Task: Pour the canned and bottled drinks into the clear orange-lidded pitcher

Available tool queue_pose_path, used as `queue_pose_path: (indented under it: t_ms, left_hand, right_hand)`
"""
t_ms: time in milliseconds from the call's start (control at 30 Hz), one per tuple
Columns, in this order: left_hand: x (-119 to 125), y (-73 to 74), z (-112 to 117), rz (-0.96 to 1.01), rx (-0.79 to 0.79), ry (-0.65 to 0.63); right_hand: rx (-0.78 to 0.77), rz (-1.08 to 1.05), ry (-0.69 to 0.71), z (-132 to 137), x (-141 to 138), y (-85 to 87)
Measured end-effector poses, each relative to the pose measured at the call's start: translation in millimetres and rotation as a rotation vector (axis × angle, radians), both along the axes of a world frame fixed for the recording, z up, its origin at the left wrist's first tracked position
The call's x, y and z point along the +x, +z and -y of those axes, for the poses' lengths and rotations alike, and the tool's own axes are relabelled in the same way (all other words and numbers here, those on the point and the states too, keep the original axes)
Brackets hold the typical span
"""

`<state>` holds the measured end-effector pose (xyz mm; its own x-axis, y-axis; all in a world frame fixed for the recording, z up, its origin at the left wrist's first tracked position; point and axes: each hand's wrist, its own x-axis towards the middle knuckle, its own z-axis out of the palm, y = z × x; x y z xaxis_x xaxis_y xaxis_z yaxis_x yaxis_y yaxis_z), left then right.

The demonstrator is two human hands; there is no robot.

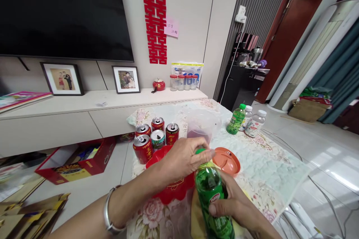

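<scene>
A green plastic drink bottle [211, 190] stands upright near the front of the table. My right hand [238, 205] is wrapped round its lower body. My left hand [183, 157], with a silver bangle on the wrist, is closed over the bottle's green cap. Behind my left hand lies a red bowl [171, 190], partly hidden. An orange lid [228, 160] rests just right of the cap.
Several red drink cans [153, 138] stand at the table's left. A clear plastic jug [203, 123] sits behind my hands. A green bottle [236, 119] and two clear bottles [255, 123] stand at the far right edge. A red box [75, 162] lies on the floor.
</scene>
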<state>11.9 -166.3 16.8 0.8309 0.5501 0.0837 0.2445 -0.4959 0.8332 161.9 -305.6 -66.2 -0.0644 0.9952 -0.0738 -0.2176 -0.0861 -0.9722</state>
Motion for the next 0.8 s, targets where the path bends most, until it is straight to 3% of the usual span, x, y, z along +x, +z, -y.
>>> queue_pose_path:
  t_ms: [133, 200, 333, 467, 533, 667, 733, 800]
  left_hand:
    - [-5, 5.9, -4, -0.01, -0.11, -0.127]
    - [-4, 4.7, -1, 0.008, -0.055, -0.068]
    - [4, -3.7, 10, -0.015, 0.109, 0.174]
    - [11, -11.4, 12, 0.042, 0.089, 0.25]
    - [11, -12.8, 8, 0.124, -0.016, 0.175]
    - [6, -11.3, -5, 0.215, -0.363, -0.124]
    - [4, -11.0, -10, 0.201, -0.492, -0.184]
    - [3, -13.0, -12, 0.198, -0.518, -0.195]
  right_hand:
    - [0.014, -0.018, 0.004, 1, 5, -2.1]
    - [0.027, 0.033, -0.021, 0, 4, 1.5]
    - [0.031, 0.215, -0.148, -1, -3, 11.2]
    - [0.021, 0.355, -0.205, -1, -4, 17.6]
    - [0.003, 0.357, -0.201, -1, -1, 20.3]
    - [-0.021, 0.244, -0.138, 0, 4, 24.9]
    - [-0.019, 0.214, -0.115, 1, 6, 24.9]
    - [-0.014, 0.201, -0.105, 3, 6, 22.9]
